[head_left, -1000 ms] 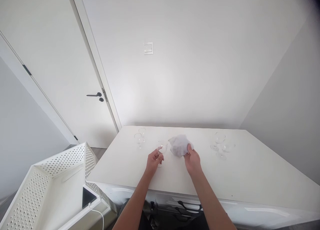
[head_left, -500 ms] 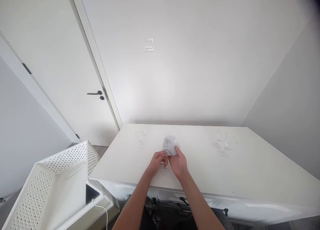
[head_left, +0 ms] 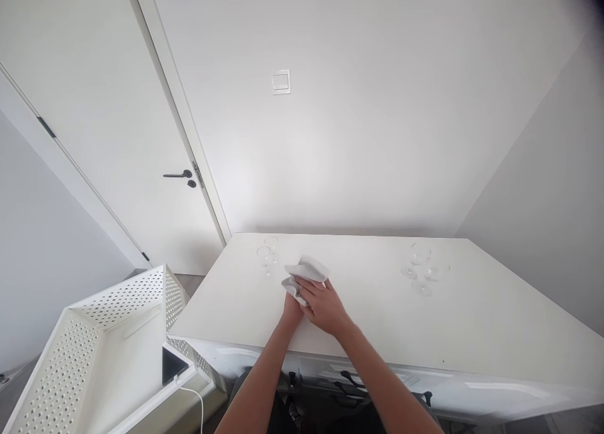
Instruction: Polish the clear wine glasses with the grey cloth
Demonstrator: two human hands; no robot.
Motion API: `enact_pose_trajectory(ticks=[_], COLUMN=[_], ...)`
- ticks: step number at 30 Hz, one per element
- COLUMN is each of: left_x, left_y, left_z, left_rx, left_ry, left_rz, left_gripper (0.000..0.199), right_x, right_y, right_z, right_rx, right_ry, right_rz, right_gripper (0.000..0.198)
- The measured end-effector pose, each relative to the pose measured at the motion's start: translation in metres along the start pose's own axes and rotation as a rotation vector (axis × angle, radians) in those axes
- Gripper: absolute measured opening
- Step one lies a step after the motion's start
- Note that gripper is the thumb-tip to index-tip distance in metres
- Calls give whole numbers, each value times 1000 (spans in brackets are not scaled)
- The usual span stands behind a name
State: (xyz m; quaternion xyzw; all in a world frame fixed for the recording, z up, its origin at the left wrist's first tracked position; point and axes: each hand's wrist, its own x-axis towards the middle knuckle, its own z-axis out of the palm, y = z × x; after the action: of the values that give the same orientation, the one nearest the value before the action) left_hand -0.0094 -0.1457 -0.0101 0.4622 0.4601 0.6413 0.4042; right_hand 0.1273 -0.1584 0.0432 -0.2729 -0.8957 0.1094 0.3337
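Note:
My right hand [head_left: 326,309] is closed on a white cloth [head_left: 309,269], its fingers pressed over the folds above the table. Close against it is my left hand [head_left: 293,311], its fingers mostly covered by the cloth and the other hand. The stemmed glass that showed in my left hand a moment ago is now hidden within the cloth. Two clear stemmed glasses [head_left: 263,254] stand upright to the left, further back on the white table [head_left: 368,327]. Several more stemmed glasses [head_left: 421,255] are grouped at the right; some look turned upside down.
A white perforated shelf unit [head_left: 85,352] with a white cable [head_left: 201,399] adjoins the table's left end. Behind the table rises a wall with a light switch [head_left: 281,82]. The door [head_left: 117,138] at the left is closed.
My right hand has turned over and moved across my left hand with the cloth. The cloth has shifted left and now covers the glass, whose bowl and foot showed before.

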Motion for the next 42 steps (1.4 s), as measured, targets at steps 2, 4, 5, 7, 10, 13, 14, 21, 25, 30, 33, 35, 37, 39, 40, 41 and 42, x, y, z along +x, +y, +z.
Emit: enact_pose_trajectory(ticks=[2,4,5,7,10,13,14,21,25,30,33,35,37,39,40,41,42], left_x=[-1,-5,-6,-10,-13,-11,-9,-6,-6,-2,1,1,1,1,0,-1,-3], left_y=[-3,-4,-3,0,6,9,9,16,17,14,12,12,11,11,12,13,14], left_z=[1,1,0,0,0,0,1,1,1,1,-1,-2,-3,-2,-2,-2,-1], left_rx=[112,197,239,316,326,230,201,83,92,69,104,135,137,74,31,-6,-35], left_ry=[-54,-109,-135,-188,-247,-254,-250,-216,-166,-131,-41,-16,3,5,-6,-36,-76], left_rz=[-8,-19,-10,29,67,57,58,22,-15,11,2,4,22,28,29,30,34], left_gripper=[38,37,34,24,24,36,40,54,48,38,39,39,41,44,45,45,46], right_x=[17,35,43,55,57,44,38,5,-6,-18,-22,-22,-20,-16,-15,-14,-13], right_y=[8,17,23,33,45,44,40,-1,-4,8,13,13,12,10,9,8,8], right_z=[-13,-28,-36,-53,-70,-63,-55,30,40,21,20,25,31,35,35,35,33], right_rx=[-102,-107,-58,173,806,1370,1481,1301,768,610,881,970,1047,1183,1261,1331,1389], right_ry=[-74,-131,-171,-256,-216,-13,91,591,393,215,251,328,424,485,491,477,447], right_rz=[2,106,210,492,790,793,763,757,580,467,604,716,778,791,790,782,769], right_gripper=[22,14,12,22,25,34,34,39,40,46,60,57,48,39,37,36,37])
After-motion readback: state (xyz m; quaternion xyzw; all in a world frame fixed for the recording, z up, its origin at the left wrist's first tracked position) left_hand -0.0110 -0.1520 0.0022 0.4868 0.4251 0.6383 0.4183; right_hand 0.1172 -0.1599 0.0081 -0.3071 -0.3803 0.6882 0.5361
